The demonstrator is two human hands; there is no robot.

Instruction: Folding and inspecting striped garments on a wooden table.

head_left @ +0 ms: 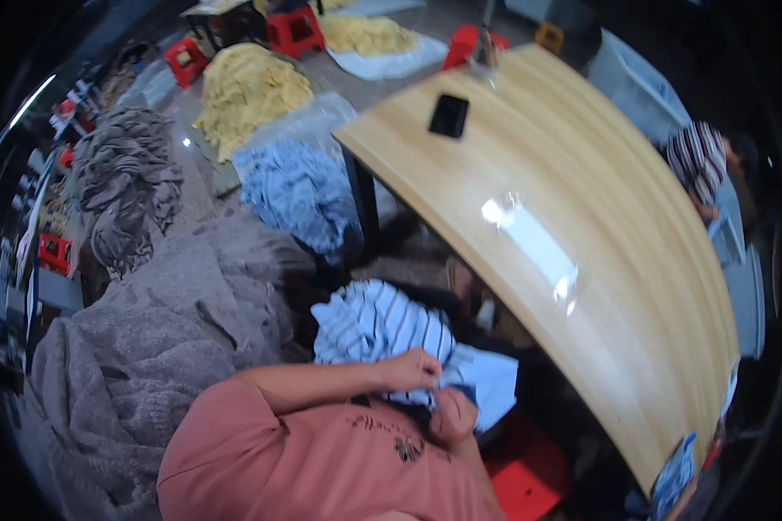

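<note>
A light blue and white garment with dark stripes [382, 321] lies bunched across my lap, and a plain pale blue part [491, 382] spreads to its right. My left hand [413, 371] is closed in a pinch at the garment's near edge. Just below and to the right, my right hand [453, 414] is closed too, its fingertips close to the left ones. Both hands seem to grip the garment; the exact bit between the fingers is too small to make out. A small dark blue patch [467, 392] shows beside my right hand.
A wooden table [617, 286] with a black phone [449, 115] stands to the right. Grey knit fabric [174, 321] heaps on the left; blue [295, 195] and yellow piles [248, 91] lie beyond. A red stool [530, 469] is beside me. Another person [699, 161] works across the table.
</note>
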